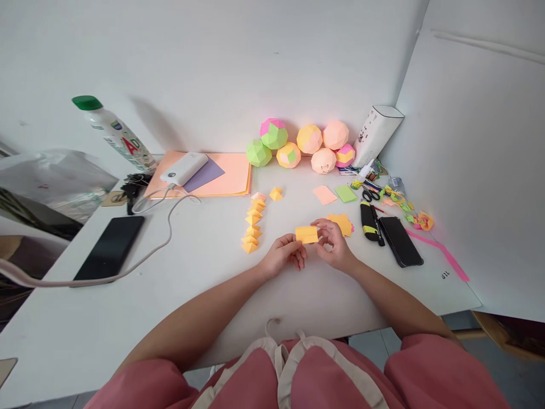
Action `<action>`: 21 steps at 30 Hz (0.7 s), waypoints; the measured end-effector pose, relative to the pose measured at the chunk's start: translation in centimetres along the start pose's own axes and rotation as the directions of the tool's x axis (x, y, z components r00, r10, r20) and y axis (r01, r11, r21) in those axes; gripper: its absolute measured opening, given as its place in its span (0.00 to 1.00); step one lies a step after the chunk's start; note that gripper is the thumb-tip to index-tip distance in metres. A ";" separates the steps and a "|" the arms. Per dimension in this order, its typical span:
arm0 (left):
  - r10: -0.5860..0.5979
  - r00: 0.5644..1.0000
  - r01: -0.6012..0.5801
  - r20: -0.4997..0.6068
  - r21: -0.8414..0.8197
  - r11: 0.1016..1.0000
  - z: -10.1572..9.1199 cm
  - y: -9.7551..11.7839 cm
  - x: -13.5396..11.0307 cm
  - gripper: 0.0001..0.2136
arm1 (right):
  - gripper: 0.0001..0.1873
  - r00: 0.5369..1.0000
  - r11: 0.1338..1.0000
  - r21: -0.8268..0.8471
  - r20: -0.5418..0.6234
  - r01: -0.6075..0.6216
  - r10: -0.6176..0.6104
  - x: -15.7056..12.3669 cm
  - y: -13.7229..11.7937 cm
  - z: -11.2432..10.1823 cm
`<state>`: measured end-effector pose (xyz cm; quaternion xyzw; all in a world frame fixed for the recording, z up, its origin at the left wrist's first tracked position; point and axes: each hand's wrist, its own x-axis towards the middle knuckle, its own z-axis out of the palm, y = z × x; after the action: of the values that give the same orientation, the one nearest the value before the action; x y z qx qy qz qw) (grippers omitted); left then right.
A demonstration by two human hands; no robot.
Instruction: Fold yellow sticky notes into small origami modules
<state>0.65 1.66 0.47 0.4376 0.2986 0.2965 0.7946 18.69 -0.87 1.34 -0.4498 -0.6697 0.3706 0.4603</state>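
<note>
Above the white table I hold a small yellow-orange piece of paper (306,234) with a crease across its middle. My left hand (284,254) pinches its left edge between thumb and fingers. At the paper's right edge, my right hand (334,245) has its thumb and forefinger curled about the corner. A column of folded yellow-orange paper units (252,218) lies to the left of my hands, with one more unit (276,194) beside it. Just behind my right hand is a stack of yellow-orange paper pieces (342,224).
Paper balls (273,134) are piled at the wall. Pink sheets (326,195) and green sheets (345,193) lie ahead; scissors (370,195), a utility knife (369,220) and a phone (401,241) lie right. A cable (164,241) crosses the left side near a dark tablet (109,248) and a bottle (117,136).
</note>
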 end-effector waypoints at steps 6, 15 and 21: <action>-0.038 0.999 0.038 0.010 -0.013 0.999 -0.1 0.0 0.2 0.14 | 0.15 0.988 0.970 -0.191 0.007 0.153 -0.154 0.2 -0.1 -0.4; -0.051 0.998 0.049 0.025 0.065 0.997 0.3 0.2 0.0 0.16 | 0.05 0.987 0.959 -0.236 0.047 0.158 -0.152 0.4 0.3 -0.6; 0.065 0.987 -0.056 -0.146 0.065 0.996 0.6 -0.1 -0.3 0.16 | 0.10 0.996 0.995 -0.032 0.023 -0.091 0.092 0.5 -0.4 -0.3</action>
<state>0.95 1.07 0.73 0.4470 0.3523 0.3431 0.7472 18.80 -0.52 1.89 -0.4824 -0.6598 0.3863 0.4275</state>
